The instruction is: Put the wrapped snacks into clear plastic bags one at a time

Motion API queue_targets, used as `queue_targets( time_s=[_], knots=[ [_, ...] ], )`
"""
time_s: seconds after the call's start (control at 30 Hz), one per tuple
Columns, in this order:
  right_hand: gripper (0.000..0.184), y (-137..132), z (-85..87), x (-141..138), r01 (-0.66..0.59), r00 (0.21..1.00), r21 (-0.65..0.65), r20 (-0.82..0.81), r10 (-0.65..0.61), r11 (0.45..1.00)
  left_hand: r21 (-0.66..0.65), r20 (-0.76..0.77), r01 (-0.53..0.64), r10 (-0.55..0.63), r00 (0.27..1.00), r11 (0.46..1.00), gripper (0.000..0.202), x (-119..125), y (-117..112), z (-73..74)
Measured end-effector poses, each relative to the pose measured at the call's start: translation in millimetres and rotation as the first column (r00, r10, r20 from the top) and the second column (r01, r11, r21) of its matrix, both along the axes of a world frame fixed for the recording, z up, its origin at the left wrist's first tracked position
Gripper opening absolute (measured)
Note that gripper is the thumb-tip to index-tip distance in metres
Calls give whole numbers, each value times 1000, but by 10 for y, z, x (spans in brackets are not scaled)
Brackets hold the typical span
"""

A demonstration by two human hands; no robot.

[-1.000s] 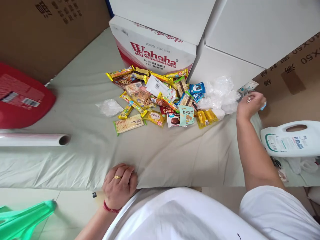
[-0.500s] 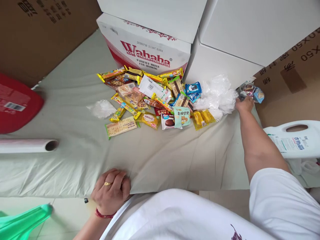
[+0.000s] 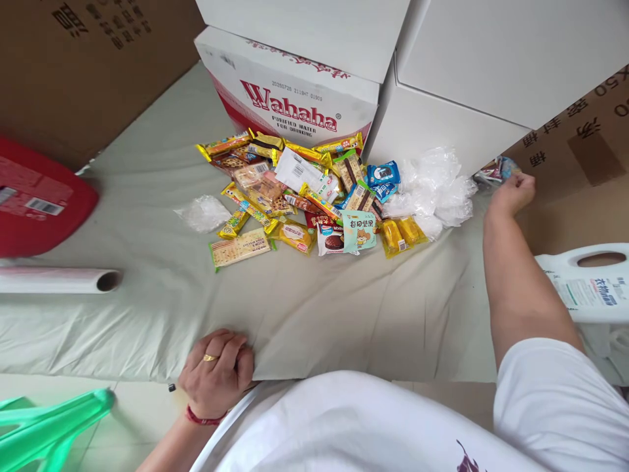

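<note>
My left hand, with a gold ring and a red cord bracelet, rests as a closed fist on the front edge of the cloth-covered surface. Nothing shows in its fingers. Far to the right, my right hand has its fingers curled closed against a bunch of small wrapped packets beside the white box. What those fingers grip is hidden. Left of this hand lie crumpled clear plastic bags. Further left is a pile of wrapped snacks, including a soda biscuit pack and a yellow cake pack.
A Wahaha water carton and white boxes stand behind the pile. Brown cartons flank the surface. At left are a red container and a white roll; at right, a detergent bottle. A green plastic stool stands below.
My right hand has moved right, from the left side of the small packets to their right side, its fingers now curled. My left hand stays put. The view has shifted slightly.
</note>
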State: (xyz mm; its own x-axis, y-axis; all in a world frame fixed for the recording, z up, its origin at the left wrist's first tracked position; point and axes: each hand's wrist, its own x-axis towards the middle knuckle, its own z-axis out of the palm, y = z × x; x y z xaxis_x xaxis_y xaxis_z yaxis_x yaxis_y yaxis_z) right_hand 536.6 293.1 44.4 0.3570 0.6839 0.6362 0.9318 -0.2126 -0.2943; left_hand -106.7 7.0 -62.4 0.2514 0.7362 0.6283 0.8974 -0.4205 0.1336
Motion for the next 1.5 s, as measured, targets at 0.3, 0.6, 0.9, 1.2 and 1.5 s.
queue_targets(
  time_s=[0.3,0.6,0.9,1.2,1.5],
  knots=[
    [11,-440,-38,-1664,-688,714,-435,-265,648,581,-23,37,40,-39,999,999,19,32,7,61],
    [36,-1115,169,-2298,-366,284,292,-869,405,884,-538,787,447,235,571,715,12,275,-22,483],
    [7,-2668,-345,-3643,-802,402,-4,-742,537,597,-363,722,862,692,21,353,54,1099,488,657],
    [8,-2738,-363,-3406,-830,482,-75,-596,642,553,-437,756,815,646,104,381,47,1094,327,628],
    [28,-2775,-410,-3508,-826,213,41,-900,380,561,-451,837,761,517,179,466,34,1140,247,539]
  ],
)
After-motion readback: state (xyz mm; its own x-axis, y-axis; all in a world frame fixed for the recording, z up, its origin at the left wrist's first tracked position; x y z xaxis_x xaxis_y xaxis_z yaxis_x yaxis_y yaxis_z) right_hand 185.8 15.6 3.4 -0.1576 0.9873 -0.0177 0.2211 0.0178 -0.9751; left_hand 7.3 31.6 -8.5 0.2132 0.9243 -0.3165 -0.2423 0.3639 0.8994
